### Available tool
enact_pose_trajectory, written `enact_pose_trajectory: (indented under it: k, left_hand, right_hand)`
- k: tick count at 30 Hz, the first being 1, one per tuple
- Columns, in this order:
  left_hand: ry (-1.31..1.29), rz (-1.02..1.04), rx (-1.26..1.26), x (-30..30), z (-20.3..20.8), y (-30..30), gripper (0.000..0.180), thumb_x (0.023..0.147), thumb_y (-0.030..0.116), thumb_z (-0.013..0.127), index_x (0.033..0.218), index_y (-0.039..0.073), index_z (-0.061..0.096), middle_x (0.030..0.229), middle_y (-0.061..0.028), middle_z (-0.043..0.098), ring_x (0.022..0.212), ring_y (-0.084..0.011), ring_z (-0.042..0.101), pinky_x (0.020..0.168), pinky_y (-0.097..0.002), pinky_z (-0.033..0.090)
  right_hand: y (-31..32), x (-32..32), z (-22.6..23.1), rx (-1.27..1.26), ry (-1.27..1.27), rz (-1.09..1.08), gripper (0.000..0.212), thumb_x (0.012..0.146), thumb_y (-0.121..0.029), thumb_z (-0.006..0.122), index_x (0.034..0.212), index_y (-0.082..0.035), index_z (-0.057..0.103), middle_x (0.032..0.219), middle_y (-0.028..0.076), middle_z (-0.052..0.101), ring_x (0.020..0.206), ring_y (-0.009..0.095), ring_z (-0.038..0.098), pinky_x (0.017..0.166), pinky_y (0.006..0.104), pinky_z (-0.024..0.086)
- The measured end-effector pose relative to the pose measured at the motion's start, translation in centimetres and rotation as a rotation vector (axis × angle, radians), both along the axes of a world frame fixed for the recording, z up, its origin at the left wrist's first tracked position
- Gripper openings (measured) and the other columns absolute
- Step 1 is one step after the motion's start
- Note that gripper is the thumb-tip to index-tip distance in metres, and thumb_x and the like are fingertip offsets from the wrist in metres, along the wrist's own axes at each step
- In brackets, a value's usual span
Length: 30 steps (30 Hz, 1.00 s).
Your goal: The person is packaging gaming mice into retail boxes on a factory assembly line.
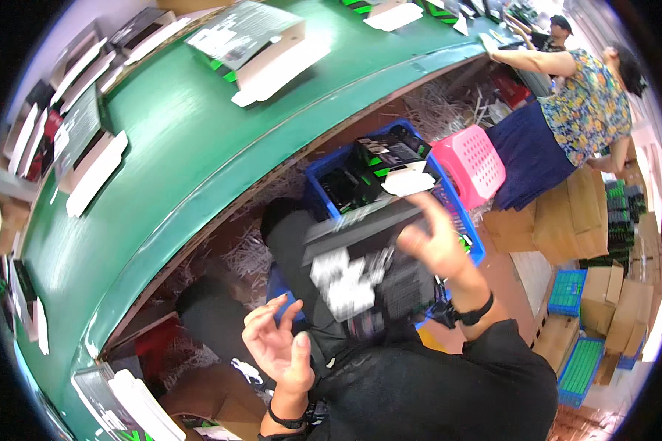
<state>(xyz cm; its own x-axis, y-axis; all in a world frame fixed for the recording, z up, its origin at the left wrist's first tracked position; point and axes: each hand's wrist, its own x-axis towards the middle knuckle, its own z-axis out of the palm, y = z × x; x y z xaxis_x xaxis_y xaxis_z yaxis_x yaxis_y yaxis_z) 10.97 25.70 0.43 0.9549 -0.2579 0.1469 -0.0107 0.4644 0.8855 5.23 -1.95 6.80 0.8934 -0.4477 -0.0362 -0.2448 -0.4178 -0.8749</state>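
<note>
Hands apart over the lap, one busy, one free. Right hand (435,242) raised beside a dark flat box (360,272) with white print, blurred by motion; fingers loosely curled toward its edge, though whether actually closed on it cannot be told through the smear. Box tilted across the thighs, just in front of the blue crate (324,173), probably so that it sits within easy reach of both hands. Left hand (278,349) lower and nearer the body, palm up, fingers spread and slightly hooked, holding nothing, well apart from the box. More black-and-green boxes (379,158) stacked inside the crate, close by the knees, likely kept there as stock. Open boxes with white flaps (261,48) laid out along the curved green table (176,147), spaced in a row. Pink stool (469,163) just beside the crate. Co-worker in a floral top (585,106) leaning over the far end of the table.
</note>
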Motion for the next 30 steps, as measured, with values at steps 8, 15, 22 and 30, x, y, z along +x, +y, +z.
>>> enact_pose_trajectory:
  k: [8, 15, 22, 30]
  left_hand:
    - [0.103, 0.068, 0.180, 0.8, -3.1, 4.3, 0.027, 0.091, -0.006, 0.059, 0.115, 0.002, 0.050, 0.113, -0.0104, 0.051, 0.102, -0.0208, 0.059, 0.094, -0.0361, 0.050]
    - [0.068, 0.262, 0.421, -1.4, -2.2, 9.6, 0.013, 0.090, -0.006, 0.060, 0.101, 0.001, 0.059, 0.105, -0.0093, 0.053, 0.096, -0.0178, 0.059, 0.089, -0.0314, 0.050]
    - [-0.163, 0.473, 0.722, -1.2, 1.0, 13.9, 0.016, 0.085, -0.008, 0.065, 0.097, 0.003, 0.064, 0.096, -0.0108, 0.063, 0.090, -0.0223, 0.062, 0.081, -0.0325, 0.049]
    - [-0.377, 1.064, 1.839, -1.6, 9.4, 27.1, 0.034, 0.081, 0.000, 0.069, 0.114, -0.002, 0.060, 0.110, -0.0191, 0.061, 0.104, -0.0353, 0.059, 0.093, -0.0429, 0.047]
  right_hand:
    - [-6.2, 8.1, -12.1, -0.886, 0.643, -0.124, 0.108, 0.087, -0.059, 0.067, 0.161, -0.013, 0.004, 0.119, 0.037, 0.061, 0.102, 0.050, 0.066, 0.088, 0.0527, 0.053]
    - [-3.6, 10.1, -18.8, -0.618, 0.817, -0.019, 0.104, 0.085, -0.021, 0.075, 0.161, -0.019, 0.004, 0.129, 0.037, 0.056, 0.110, 0.051, 0.062, 0.094, 0.0535, 0.051]
    - [-0.3, 10.0, -16.4, -0.861, -0.046, 0.104, 0.061, 0.088, -0.005, 0.064, 0.146, 0.000, 0.044, 0.139, 0.024, 0.054, 0.125, 0.042, 0.054, 0.107, 0.0459, 0.042]
    - [17.6, 12.2, -13.2, -0.333, -0.058, 0.600, 0.048, 0.088, -0.009, 0.068, 0.134, -0.004, 0.055, 0.094, 0.017, 0.068, 0.089, 0.038, 0.066, 0.079, 0.0441, 0.052]
